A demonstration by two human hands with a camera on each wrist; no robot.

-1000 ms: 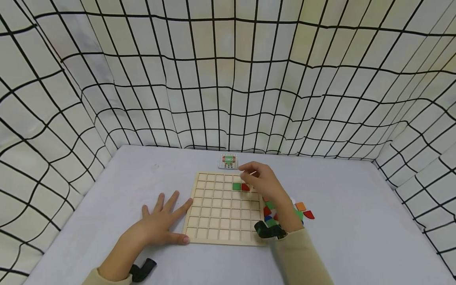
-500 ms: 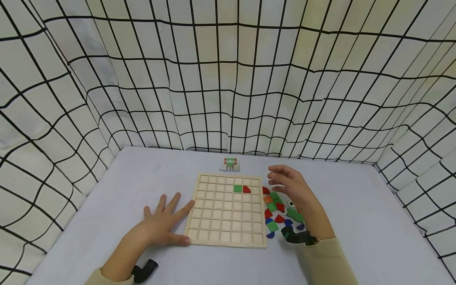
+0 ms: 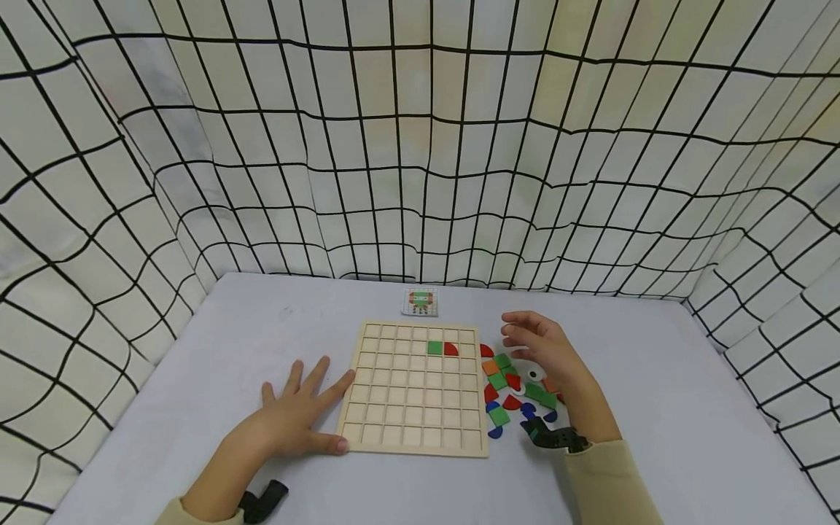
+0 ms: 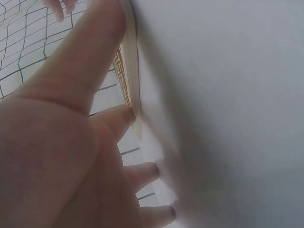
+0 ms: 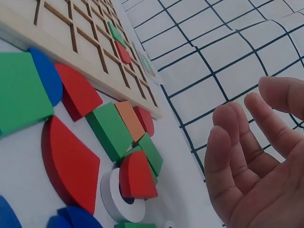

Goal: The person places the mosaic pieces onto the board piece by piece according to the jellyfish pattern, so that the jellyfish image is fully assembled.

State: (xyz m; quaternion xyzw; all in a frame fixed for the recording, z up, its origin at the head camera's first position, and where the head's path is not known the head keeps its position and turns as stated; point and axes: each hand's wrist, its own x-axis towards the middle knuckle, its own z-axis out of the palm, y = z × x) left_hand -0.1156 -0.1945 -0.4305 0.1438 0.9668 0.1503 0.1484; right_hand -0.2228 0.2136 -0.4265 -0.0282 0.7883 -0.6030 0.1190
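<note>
White surface [image 3: 682,379], our board [image 3: 415,397] mostly bare

Head: green square [image 3: 435,348] and red piece [image 3: 450,349] in place, loose pieces [image 3: 512,402] waiting beside it; left wrist: our spread left fingers [image 4: 114,122] merely touch its edge; right wrist: our half-curled right fingers [image 5: 221,156] hold nothing

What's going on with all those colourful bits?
A person's left hand is spread against the left edge of a pale wooden grid board. Two pieces sit in it, side by side: a green square block and a red quarter-round block. The right hand hangs near a scatter of loose coloured blocks, holding nothing I can see. A small white card with a colourful picture lies beyond the board.
</note>
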